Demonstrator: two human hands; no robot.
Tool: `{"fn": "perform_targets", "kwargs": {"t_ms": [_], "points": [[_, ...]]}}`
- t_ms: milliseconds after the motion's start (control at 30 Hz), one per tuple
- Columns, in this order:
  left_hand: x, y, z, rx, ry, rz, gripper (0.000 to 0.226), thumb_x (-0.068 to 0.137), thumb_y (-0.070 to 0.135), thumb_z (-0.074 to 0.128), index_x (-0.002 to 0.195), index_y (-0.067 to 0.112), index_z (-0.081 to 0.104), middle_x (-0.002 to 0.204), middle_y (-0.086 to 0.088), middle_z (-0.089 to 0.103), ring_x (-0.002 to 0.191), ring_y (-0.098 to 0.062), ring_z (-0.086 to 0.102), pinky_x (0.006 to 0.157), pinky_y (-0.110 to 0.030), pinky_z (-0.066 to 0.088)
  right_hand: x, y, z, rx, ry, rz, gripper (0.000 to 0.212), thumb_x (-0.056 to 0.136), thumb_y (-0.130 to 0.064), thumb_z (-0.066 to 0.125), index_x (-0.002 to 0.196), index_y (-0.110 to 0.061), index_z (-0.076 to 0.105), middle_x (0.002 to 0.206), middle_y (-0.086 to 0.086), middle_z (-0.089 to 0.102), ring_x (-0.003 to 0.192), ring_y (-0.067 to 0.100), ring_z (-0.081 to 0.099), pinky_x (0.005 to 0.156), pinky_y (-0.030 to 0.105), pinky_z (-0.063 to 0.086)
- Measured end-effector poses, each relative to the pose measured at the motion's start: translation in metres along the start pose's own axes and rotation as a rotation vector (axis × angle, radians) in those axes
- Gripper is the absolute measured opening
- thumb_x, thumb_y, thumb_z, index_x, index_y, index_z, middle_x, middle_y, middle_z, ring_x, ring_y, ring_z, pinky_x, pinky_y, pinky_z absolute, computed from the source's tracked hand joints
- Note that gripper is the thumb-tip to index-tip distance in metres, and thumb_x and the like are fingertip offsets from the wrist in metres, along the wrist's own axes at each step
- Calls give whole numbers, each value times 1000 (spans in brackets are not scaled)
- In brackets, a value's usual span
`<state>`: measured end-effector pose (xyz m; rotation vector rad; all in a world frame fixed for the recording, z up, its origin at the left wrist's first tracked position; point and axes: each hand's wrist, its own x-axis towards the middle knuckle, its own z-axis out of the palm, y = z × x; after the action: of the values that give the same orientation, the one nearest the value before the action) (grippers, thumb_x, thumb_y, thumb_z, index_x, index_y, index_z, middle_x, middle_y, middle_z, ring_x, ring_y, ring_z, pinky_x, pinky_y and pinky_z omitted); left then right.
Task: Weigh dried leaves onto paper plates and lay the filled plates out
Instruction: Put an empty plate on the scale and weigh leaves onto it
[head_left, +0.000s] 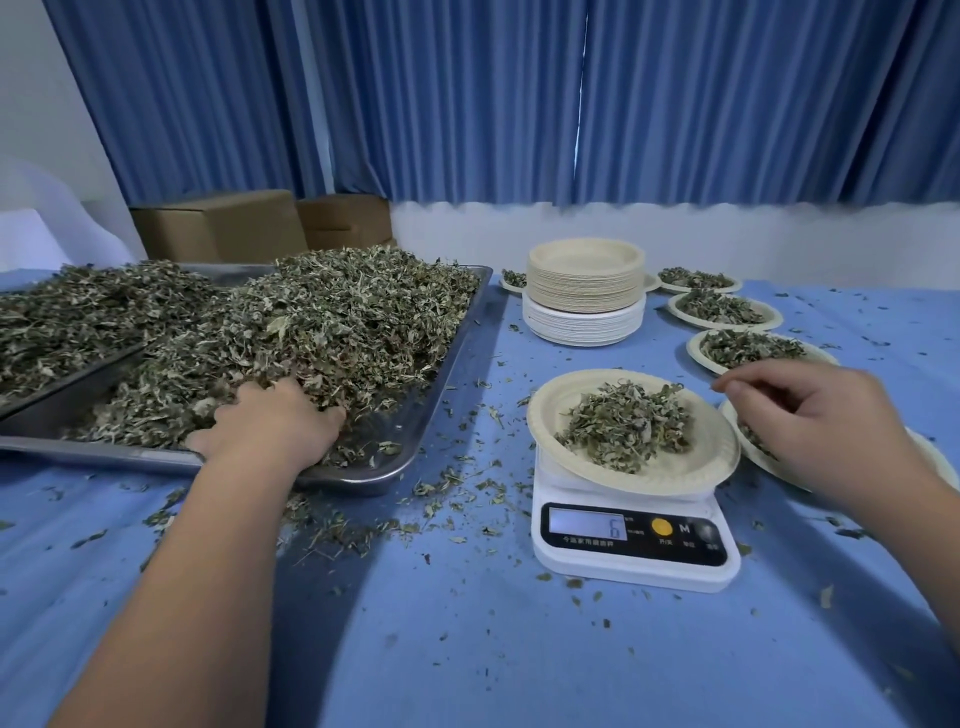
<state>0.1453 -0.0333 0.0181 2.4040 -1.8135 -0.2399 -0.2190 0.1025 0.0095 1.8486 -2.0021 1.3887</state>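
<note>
A paper plate (566, 415) with a small heap of dried leaves (628, 426) sits on a white digital scale (634, 540) whose display reads 6. My left hand (270, 421) is dug into the big pile of dried leaves (322, 322) on a metal tray (447, 364), fingers buried in the leaves. My right hand (815, 410) hovers to the right of the scale's plate, thumb and forefinger held close together at about plate height, over another filled plate (930, 457); whether they pinch any leaf I cannot tell.
A tall stack of empty paper plates (584, 291) stands behind the scale. Several filled plates (727, 309) lie in a row at the right. A second tray of leaves (78, 317) is at far left. Leaf crumbs litter the blue tablecloth (467, 649). Cardboard boxes (218, 223) stand behind.
</note>
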Motion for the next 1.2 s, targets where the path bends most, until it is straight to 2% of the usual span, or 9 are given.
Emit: {"fn": "perform_targets", "kwargs": {"t_ms": [100, 167, 233, 333, 533, 700, 867, 1033, 1200], "points": [[-1, 2, 2, -36, 2, 171, 37, 89, 42, 62, 119, 20, 56, 129, -11, 49, 111, -34, 53, 95, -48, 46, 0, -1, 0, -9, 13, 1, 23, 87, -9, 65, 77, -29, 70, 58, 7, 62, 57, 7, 51, 47, 5, 34], [-6, 6, 2, -103, 13, 283, 33, 86, 26, 70, 116, 23, 58, 115, -5, 54, 88, -21, 58, 74, -36, 51, 0, -1, 0, -19, 18, 3, 22, 87, -9, 65, 78, -27, 71, 58, 7, 62, 60, 10, 52, 47, 5, 34], [-12, 11, 3, -155, 6, 357, 40, 82, 20, 75, 118, 27, 59, 113, -2, 55, 72, -12, 55, 53, -27, 41, 0, -2, 0, -18, 14, 6, 21, 87, -9, 64, 78, -26, 72, 55, 8, 60, 55, 9, 50, 46, 6, 33], [-14, 14, 4, -232, 40, 413, 39, 84, 18, 74, 118, 32, 59, 118, 0, 58, 61, -12, 57, 42, -22, 35, 0, -2, 0, -28, 3, 2, 21, 87, -8, 64, 79, -25, 73, 53, 7, 58, 50, 6, 47, 44, 6, 33], [-14, 17, 3, -377, 241, 482, 31, 89, 19, 68, 116, 33, 62, 121, -2, 59, 60, -16, 60, 45, -23, 42, 0, -2, 0, -28, 4, -22, 27, 87, -9, 64, 75, -33, 69, 53, 6, 59, 52, 6, 48, 45, 6, 33], [-9, 11, 10, -160, 70, 374, 47, 83, 44, 71, 127, 39, 55, 119, -2, 61, 94, -23, 60, 83, -40, 54, -1, -2, -2, -3, -2, -38, 32, 87, -9, 64, 74, -37, 66, 50, 5, 55, 49, 7, 46, 45, 7, 33], [-4, 15, 12, -211, 95, 380, 23, 89, 24, 68, 110, 33, 66, 80, 6, 57, 51, -16, 56, 42, -21, 39, -1, -5, -2, -9, -18, -33, 32, 87, -9, 63, 74, -38, 66, 51, -2, 53, 47, 4, 46, 45, 6, 32], [-4, 16, 11, -358, 241, 395, 32, 92, 1, 56, 97, 30, 66, 92, -4, 61, 47, -18, 50, 34, -19, 31, 0, -4, -3, -8, -16, -23, 35, 88, -11, 63, 72, -41, 64, 57, -6, 56, 48, 2, 47, 46, 5, 33], [-6, 20, 9, -496, 335, 419, 28, 97, 2, 48, 107, 24, 62, 91, -8, 59, 45, -12, 48, 37, -22, 31, 1, -2, -3, -8, -9, -35, 36, 87, -12, 63, 71, -44, 63, 54, -2, 56, 49, 4, 48, 47, 6, 34]]}}
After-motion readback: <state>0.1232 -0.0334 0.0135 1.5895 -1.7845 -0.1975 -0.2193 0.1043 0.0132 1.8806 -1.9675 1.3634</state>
